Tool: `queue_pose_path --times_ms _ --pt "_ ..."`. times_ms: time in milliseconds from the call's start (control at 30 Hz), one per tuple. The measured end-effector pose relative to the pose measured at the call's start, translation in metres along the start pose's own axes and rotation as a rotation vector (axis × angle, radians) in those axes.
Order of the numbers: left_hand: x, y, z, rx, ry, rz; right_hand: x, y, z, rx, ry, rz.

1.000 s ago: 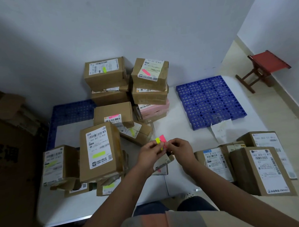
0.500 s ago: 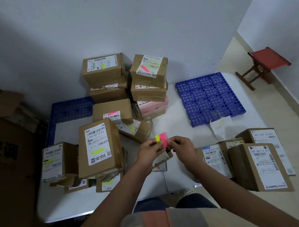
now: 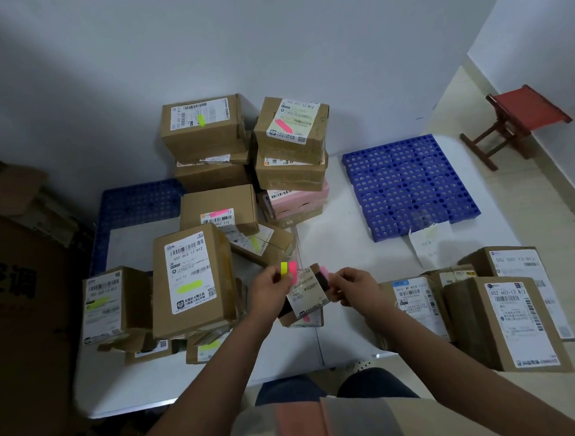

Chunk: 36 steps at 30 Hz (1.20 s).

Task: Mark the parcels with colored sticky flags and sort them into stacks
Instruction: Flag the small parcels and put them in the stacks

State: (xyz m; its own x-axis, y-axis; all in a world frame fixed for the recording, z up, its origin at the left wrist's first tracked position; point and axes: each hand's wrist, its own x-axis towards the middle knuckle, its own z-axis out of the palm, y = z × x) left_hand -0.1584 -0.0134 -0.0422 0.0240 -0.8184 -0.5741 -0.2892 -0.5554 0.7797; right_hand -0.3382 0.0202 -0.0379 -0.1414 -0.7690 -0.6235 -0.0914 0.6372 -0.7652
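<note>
My left hand [image 3: 272, 288] pinches a pad of sticky flags [image 3: 288, 270], yellow and pink strips sticking up. My right hand [image 3: 351, 287] pinches one pink flag [image 3: 324, 271] pulled off to the right. Below and between the hands a small parcel [image 3: 307, 296] with a white label lies on the white table [image 3: 340, 248]. Flagged brown parcels stand in stacks at the left and back: a yellow-flagged box [image 3: 190, 281], a pink-flagged box [image 3: 218, 209], and tall stacks [image 3: 291, 145] against the wall.
Several unflagged parcels [image 3: 501, 320] lie at the right by my forearm. A blue perforated mat [image 3: 410, 186] lies at the back right with a paper slip [image 3: 430, 244] at its front. A red stool [image 3: 519, 122] stands on the floor; a large carton [image 3: 22, 288] at left.
My hands have drawn apart: the right hand has peeled a pink flag off the pad and moved right, uncovering the small parcel between them. The camera has tilted slightly.
</note>
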Motion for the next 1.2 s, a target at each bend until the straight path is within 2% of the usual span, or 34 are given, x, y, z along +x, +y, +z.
queue_pose_path --times_ms 100,267,433,633,800,1000,1200 --pt "0.0 -0.014 -0.013 0.285 -0.047 0.075 0.002 0.016 0.006 -0.181 -0.107 0.029" --pt "-0.004 -0.025 -0.022 0.51 -0.047 0.13 0.003 0.023 0.024 -0.293 -0.184 0.066" --pt "-0.008 -0.046 -0.02 0.763 -0.103 0.256 0.007 0.027 0.038 -0.368 -0.158 0.064" --pt "-0.012 -0.06 -0.022 1.002 -0.237 0.366 0.012 0.031 0.047 -0.328 -0.12 0.108" --pt "-0.015 -0.06 -0.026 1.125 -0.342 0.414 0.014 0.032 0.051 -0.333 -0.09 0.109" --pt "-0.011 -0.064 -0.024 1.153 -0.441 0.458 0.017 0.032 0.054 -0.383 -0.065 0.107" --pt "-0.008 -0.059 -0.023 1.238 -0.425 0.445 0.017 0.032 0.052 -0.411 -0.039 0.097"
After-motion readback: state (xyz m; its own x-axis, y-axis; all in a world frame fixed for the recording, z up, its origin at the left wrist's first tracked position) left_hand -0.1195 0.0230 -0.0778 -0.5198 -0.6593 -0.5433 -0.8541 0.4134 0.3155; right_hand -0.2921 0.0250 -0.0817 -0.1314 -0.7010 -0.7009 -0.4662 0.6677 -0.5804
